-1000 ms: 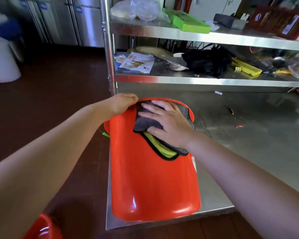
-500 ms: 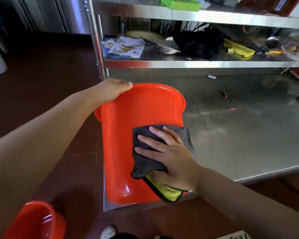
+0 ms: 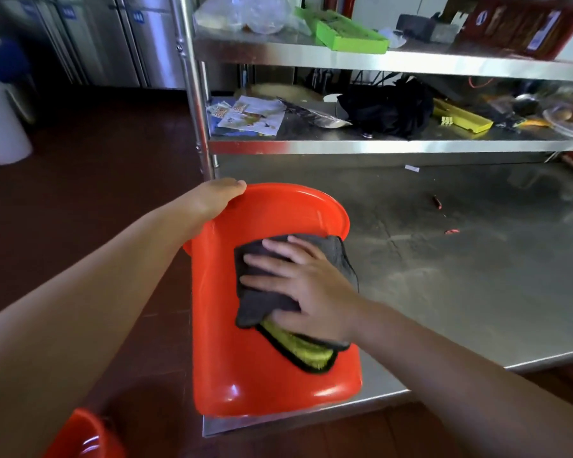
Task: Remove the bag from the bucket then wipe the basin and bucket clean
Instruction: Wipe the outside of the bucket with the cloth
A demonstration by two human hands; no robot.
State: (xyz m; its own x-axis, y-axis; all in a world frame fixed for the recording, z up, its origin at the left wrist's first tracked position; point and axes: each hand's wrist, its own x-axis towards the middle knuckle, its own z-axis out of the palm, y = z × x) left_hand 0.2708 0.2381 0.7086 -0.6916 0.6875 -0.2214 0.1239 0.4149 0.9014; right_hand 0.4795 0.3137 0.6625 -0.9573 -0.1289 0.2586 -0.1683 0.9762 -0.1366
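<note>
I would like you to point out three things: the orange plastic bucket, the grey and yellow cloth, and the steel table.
orange plastic bucket (image 3: 265, 385): head view, bare side wall near the base.
grey and yellow cloth (image 3: 265, 302): head view, grey part beside the fingers.
steel table (image 3: 477, 276): head view, bare top surface.

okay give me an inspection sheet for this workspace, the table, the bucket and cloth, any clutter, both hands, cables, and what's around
Surface: steel table, smudged, with small red scraps.
Job's things: orange bucket lying tilted at the table's corner; grey and yellow cloth on its outer wall; an orange basin low at left, partly in view. No bag seen.
Clutter: shelves hold papers, a black bundle, a green tray, a yellow tray.
Hands: left hand grips the bucket's rim; right hand presses the cloth with flat fingers.
Cables: an orange wire on the shelf.
Surroundings: dark red floor, steel cabinets, a white bin.
</note>
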